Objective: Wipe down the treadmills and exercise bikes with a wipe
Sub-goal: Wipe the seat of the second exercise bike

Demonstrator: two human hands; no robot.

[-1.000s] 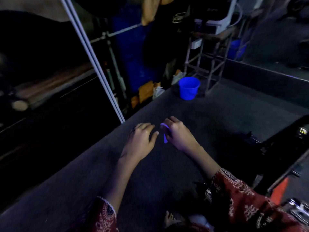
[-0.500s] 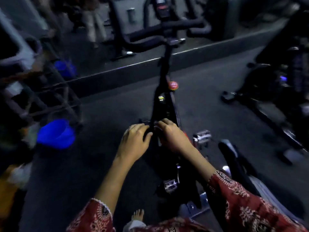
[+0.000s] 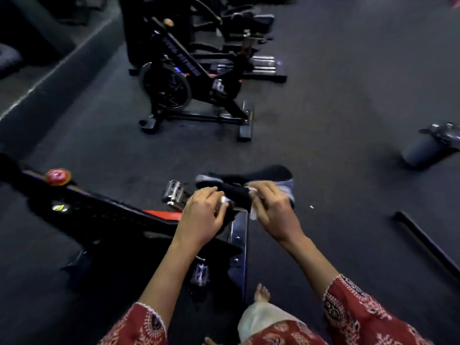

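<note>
A black exercise bike (image 3: 104, 217) stands right below me, its frame running from the red knob (image 3: 58, 176) at the left to the black saddle (image 3: 251, 179) in the middle. Both hands hover just over the saddle's near end. My right hand (image 3: 272, 210) pinches a pale wipe (image 3: 252, 212) in curled fingers. My left hand (image 3: 202, 217) has its fingers curled on a small pale piece (image 3: 225, 199) at its fingertips, close to the wipe; whether that piece belongs to the wipe is unclear.
A second black exercise bike (image 3: 189, 78) stands further off on the dark floor, more machines behind it. A low ledge (image 3: 49, 78) runs along the left. A grey machine part (image 3: 428, 145) and a black bar (image 3: 428, 245) lie at the right. My bare foot (image 3: 261, 293) is by the bike's base.
My view has swung right, from the blue bucket and shelves, past the bike's handlebars, to the saddle. Both hands stayed close together before me and now hold the wipe over the saddle.
</note>
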